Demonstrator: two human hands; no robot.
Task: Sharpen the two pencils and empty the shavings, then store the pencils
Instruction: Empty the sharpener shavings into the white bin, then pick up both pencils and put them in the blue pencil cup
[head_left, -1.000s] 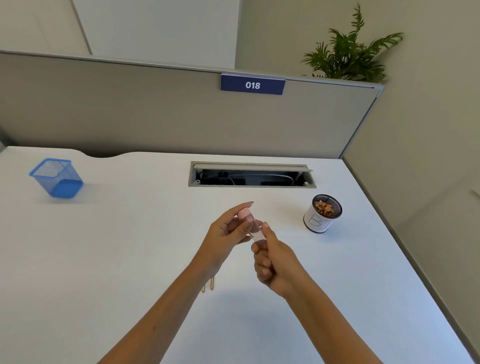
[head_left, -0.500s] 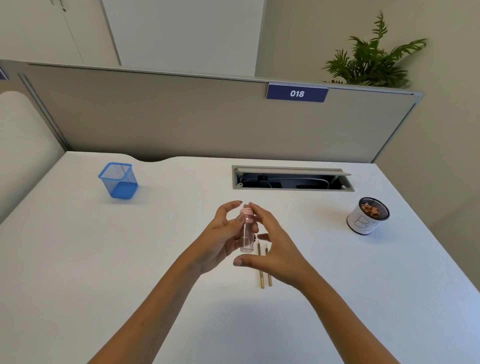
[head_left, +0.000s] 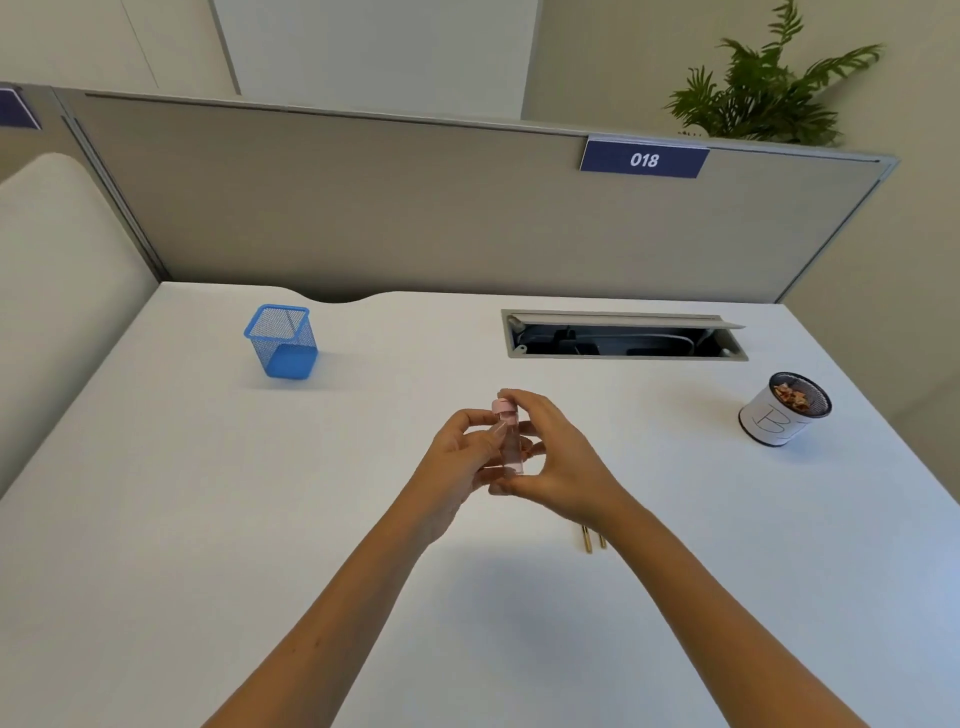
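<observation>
A pink sharpener (head_left: 510, 441) with a clear tube body and a pink cap stands upright above the middle of the white desk (head_left: 208, 519). My left hand (head_left: 462, 452) grips its body from the left. My right hand (head_left: 558, 462) holds it from the right, forefinger on the cap and thumb under the base. Two pencils (head_left: 594, 540) lie on the desk under my right wrist; only their gold ends show. A blue mesh pencil cup (head_left: 283, 340) stands at the back left. A white round bin (head_left: 784, 408) holding brown shavings sits at the right.
An open cable slot (head_left: 623, 336) is cut into the desk at the back centre. A grey partition (head_left: 415, 208) with a "018" sign closes the far edge, and a plant stands behind it. The desk's right edge runs close to the bin.
The view has swung further left, so everything sits more to the right. Both hands stay on the upright sharpener, my right forefinger now curled over its cap. The pencils are mostly hidden under my right wrist.
</observation>
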